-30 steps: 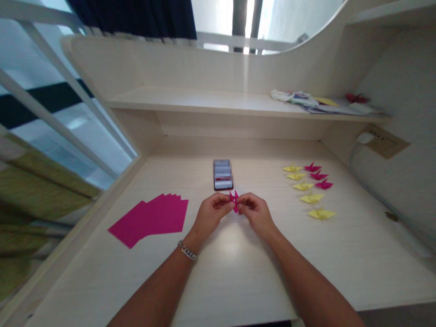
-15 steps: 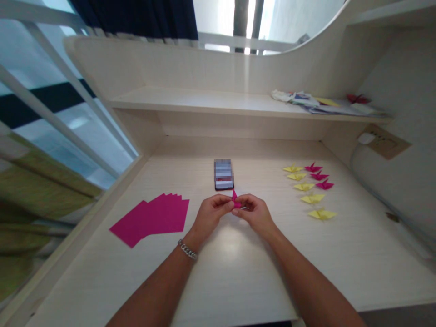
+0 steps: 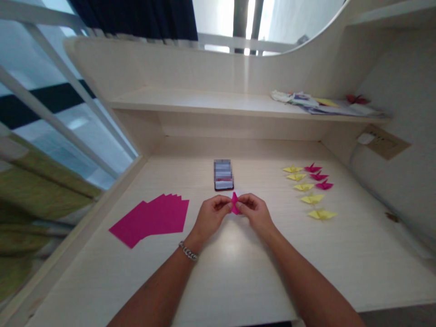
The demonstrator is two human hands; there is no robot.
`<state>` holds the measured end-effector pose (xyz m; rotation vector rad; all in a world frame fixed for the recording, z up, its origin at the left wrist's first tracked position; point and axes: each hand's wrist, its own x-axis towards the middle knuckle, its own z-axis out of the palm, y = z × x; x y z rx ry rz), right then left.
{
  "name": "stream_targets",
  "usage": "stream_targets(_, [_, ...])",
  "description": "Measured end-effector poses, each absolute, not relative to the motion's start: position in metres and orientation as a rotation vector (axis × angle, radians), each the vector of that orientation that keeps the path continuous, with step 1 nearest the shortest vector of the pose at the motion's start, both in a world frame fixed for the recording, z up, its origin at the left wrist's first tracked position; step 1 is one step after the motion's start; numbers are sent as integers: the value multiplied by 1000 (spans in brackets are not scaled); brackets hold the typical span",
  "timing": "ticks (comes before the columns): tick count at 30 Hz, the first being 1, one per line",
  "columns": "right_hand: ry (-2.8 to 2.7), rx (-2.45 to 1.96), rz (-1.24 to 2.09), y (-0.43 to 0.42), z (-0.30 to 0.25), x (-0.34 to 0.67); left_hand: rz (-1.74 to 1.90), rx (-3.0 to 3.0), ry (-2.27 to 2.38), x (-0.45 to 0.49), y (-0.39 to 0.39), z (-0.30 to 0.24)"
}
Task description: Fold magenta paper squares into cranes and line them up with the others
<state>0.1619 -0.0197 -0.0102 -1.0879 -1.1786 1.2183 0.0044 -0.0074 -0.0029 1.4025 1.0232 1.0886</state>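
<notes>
Between my hands, over the middle of the desk, is a small piece of folded pink origami paper (image 3: 235,204). My left hand (image 3: 211,214) pinches its left side between thumb and fingers; a chain bracelet (image 3: 188,251) circles that wrist. My right hand (image 3: 255,212) pinches the right side in the same way. The piece stands upright as a narrow pointed shape, its edges partly covered by my fingertips. Just beyond my hands lies a phone (image 3: 224,175) with its screen lit and blurred.
Pink paper sheets (image 3: 153,218) lie fanned out on the left. At the right sit several yellow paper cranes (image 3: 312,198) and three pink paper cranes (image 3: 319,176). A shelf (image 3: 204,103) crosses the back, with papers on its right end. A cable (image 3: 368,184) runs from the wall socket (image 3: 386,141).
The folded pink paper has been turned in my fingers: its lower tip now shows below my thumbs, and its upper point sits slightly lower. Both hands have barely shifted.
</notes>
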Motion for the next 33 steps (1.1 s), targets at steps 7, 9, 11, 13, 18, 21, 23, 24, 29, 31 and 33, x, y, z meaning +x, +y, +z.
stream_targets(7, [-1308, -1157, 1108, -20, -14, 163, 1155, 1427, 1075, 8, -10, -6])
stream_targets(9, [-1317, -1144, 1118, -22, -13, 161, 1175, 1437, 1093, 8, -10, -6])
stream_targets(11, [-1287, -1133, 1132, -23, -11, 158, 1179, 1460, 1092, 8, -11, -7])
stream_targets(13, [-1236, -1135, 1131, -24, -10, 157, 1169, 1477, 1079, 8, -11, -7])
stream_targets(18, [-1209, -1173, 1094, -23, -10, 156, 1137, 1491, 1058, 8, -13, -10])
stream_targets(21, [-1236, -1158, 1107, -22, -12, 157, 1149, 1499, 1070, 9, -13, -10])
stream_targets(23, [-1257, -1146, 1112, -22, -14, 158, 1171, 1503, 1075, 10, -13, -11])
stream_targets(24, [-1267, -1142, 1113, -21, -15, 158, 1182, 1505, 1077, 10, -14, -11])
stream_targets(29, [-1249, -1123, 1123, -22, -15, 156, 1195, 1515, 1075, 10, -13, -9])
stream_targets(31, [-1230, -1116, 1111, -22, -14, 155, 1193, 1516, 1077, 10, -14, -8])
stream_targets(33, [-1217, -1117, 1097, -22, -13, 155, 1189, 1516, 1077, 11, -14, -7])
